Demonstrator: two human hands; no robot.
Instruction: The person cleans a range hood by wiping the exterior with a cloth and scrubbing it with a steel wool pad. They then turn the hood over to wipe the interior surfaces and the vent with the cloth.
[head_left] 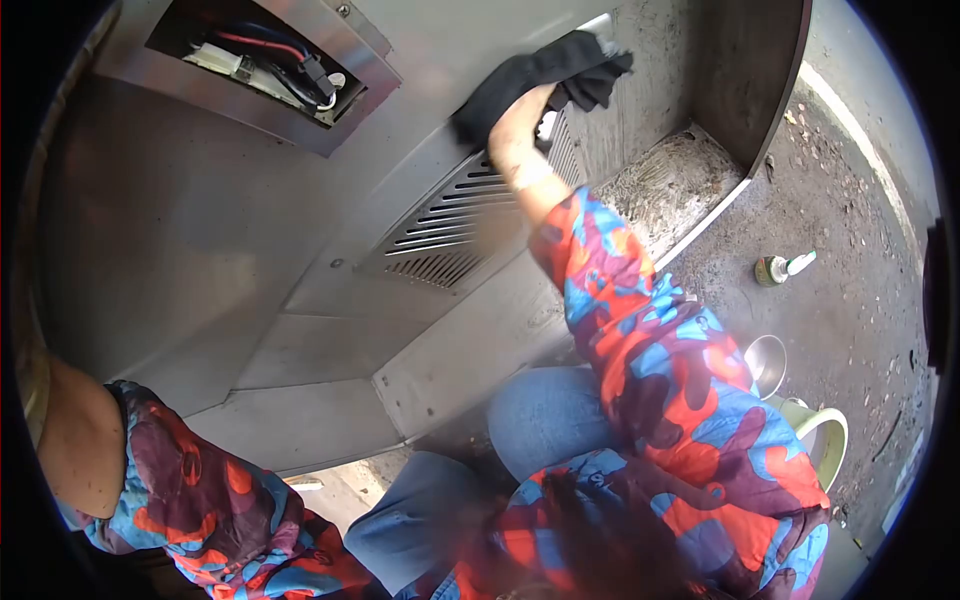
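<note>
My right hand (517, 132) is closed on a black cloth (545, 72) and presses it against a large stainless-steel hood (200, 250) lying tilted before me. The cloth sits just above the slatted vent grille (445, 220). At the hood's top left is a cut-out opening (265, 62) with red, black and white wires inside. My left forearm (75, 450), in a red and blue patterned sleeve, reaches to the lower left edge of the picture, and its hand is out of sight. My jeans-clad knees (540, 420) are under the hood's lower edge.
On the rough grey ground to the right lie a small spray bottle (782, 268), a metal bowl (766, 362) and a pale green cup (822, 440). The hood's grimy inner corner (670, 185) faces right.
</note>
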